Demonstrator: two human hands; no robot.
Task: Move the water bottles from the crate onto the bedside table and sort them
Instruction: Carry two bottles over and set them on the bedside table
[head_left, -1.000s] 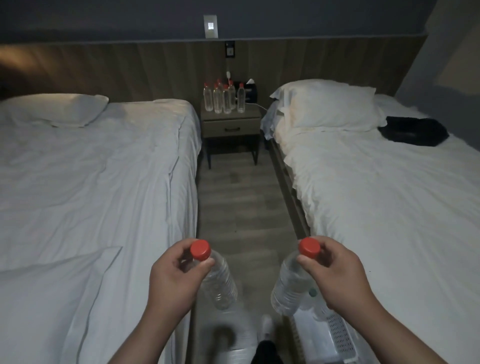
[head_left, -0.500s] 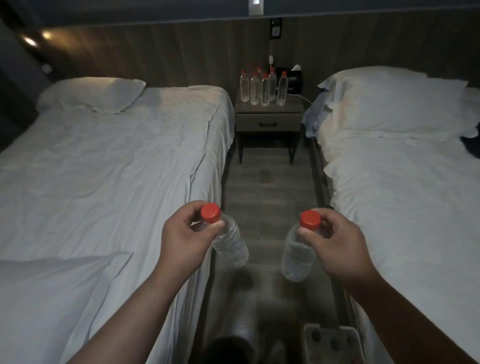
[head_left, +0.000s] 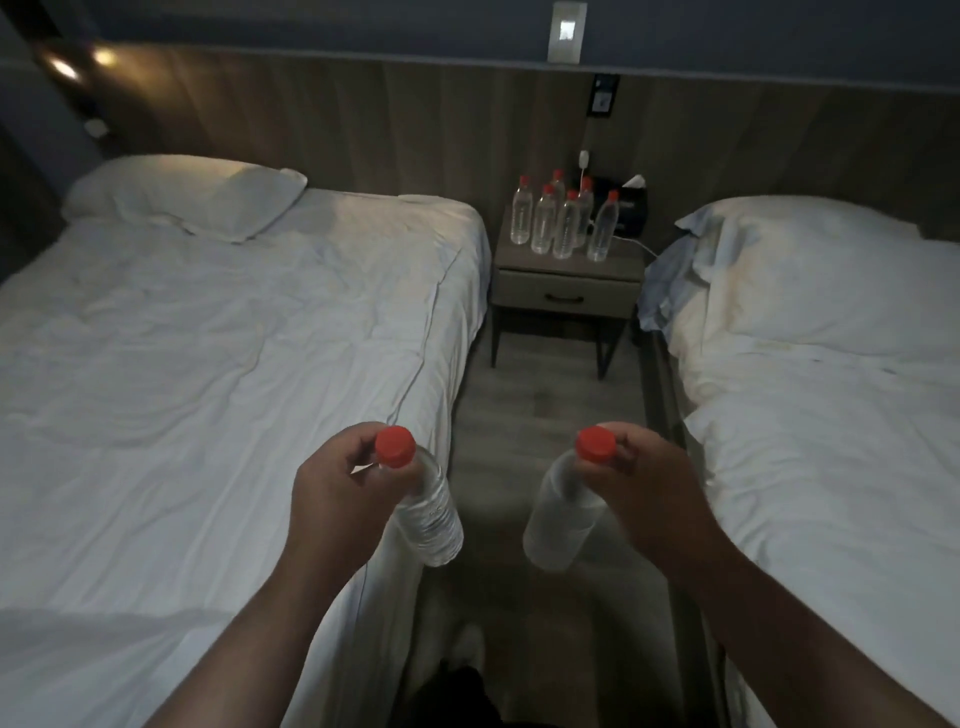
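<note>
My left hand (head_left: 343, 488) grips the neck of a clear water bottle (head_left: 428, 512) with a red cap, hanging over the aisle by the left bed's edge. My right hand (head_left: 641, 483) holds a second red-capped bottle (head_left: 561, 519) the same way, tilted down to the left. Ahead, at the end of the aisle, the bedside table (head_left: 566, 270) carries several upright red-capped bottles (head_left: 563, 223) grouped on its left and middle. The crate is out of view.
A white bed (head_left: 208, 389) with a pillow runs along the left of the narrow floor aisle (head_left: 545, 415), another white bed (head_left: 831, 415) along the right. A dark box with tissue (head_left: 631, 205) and a white cable sit at the table's back right. My foot (head_left: 467, 644) shows below.
I have moved forward along the aisle; the bedside table looks nearer and larger. The crate at the bottom right has dropped out of view. Both hands still hold their bottles.
</note>
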